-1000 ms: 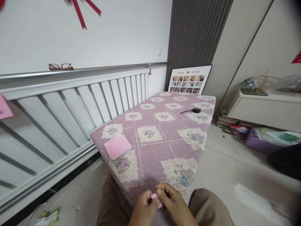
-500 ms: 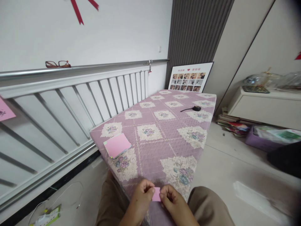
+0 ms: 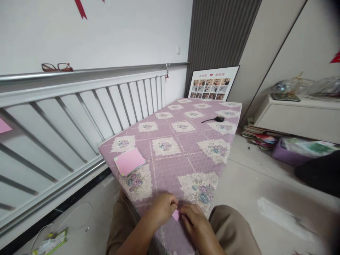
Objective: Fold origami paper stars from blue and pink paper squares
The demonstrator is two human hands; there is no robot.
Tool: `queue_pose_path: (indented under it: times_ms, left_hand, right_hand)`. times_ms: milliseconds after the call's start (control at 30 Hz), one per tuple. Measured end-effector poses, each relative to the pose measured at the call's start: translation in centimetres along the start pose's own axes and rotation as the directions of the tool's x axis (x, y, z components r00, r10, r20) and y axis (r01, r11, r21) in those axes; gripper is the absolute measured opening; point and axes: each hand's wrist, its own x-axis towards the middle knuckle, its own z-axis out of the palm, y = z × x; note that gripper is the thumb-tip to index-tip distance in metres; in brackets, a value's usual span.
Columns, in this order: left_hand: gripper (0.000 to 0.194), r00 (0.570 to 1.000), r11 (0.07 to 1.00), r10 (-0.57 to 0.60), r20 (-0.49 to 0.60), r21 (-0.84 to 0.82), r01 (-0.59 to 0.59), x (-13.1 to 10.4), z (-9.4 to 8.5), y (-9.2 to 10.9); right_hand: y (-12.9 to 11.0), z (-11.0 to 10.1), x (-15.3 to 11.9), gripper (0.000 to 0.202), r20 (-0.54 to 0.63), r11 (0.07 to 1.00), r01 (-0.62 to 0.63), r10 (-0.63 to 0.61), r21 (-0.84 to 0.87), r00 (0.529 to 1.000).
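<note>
A small pink piece of paper (image 3: 175, 215) is pinched between my two hands at the near end of the cloth-covered surface. My left hand (image 3: 162, 209) grips its upper left side with curled fingers. From the right, my right hand (image 3: 193, 219) holds its other edge, fingertips close to those of the left. Only a corner of the paper shows below the fingers. Farther off to the left lies a stack of paper sheets (image 3: 130, 161) with a pink sheet on top.
The quilted purple floral cloth (image 3: 170, 164) covers the surface. A black tape measure (image 3: 219, 119) lies toward its far right. A white radiator (image 3: 87, 120) runs along the left, with eyeglasses (image 3: 57, 67) on the pipe above. A power strip (image 3: 50, 243) rests on the floor.
My left hand has turned over the top of the pink paper, and less of the paper shows. It now hangs at an angle, corner down. The view has shifted slightly.
</note>
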Motion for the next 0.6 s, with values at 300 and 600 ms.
queue_pose_path:
  times_ms: [300,600]
  left_hand:
    - [0.023,0.994,0.957,0.092,-0.051,0.28,-0.075,-0.8,0.2,-0.6]
    - [0.024,0.991,0.951,0.107,-0.084,0.299,-0.077,-4.4,0.9,-1.7]
  right_hand:
    - [0.1,0.3,0.6,0.033,0.195,0.968,0.041,0.009,-0.246,0.981]
    - [0.1,-0.1,1.1,0.04,0.236,0.972,0.03,0.027,-0.232,0.971]
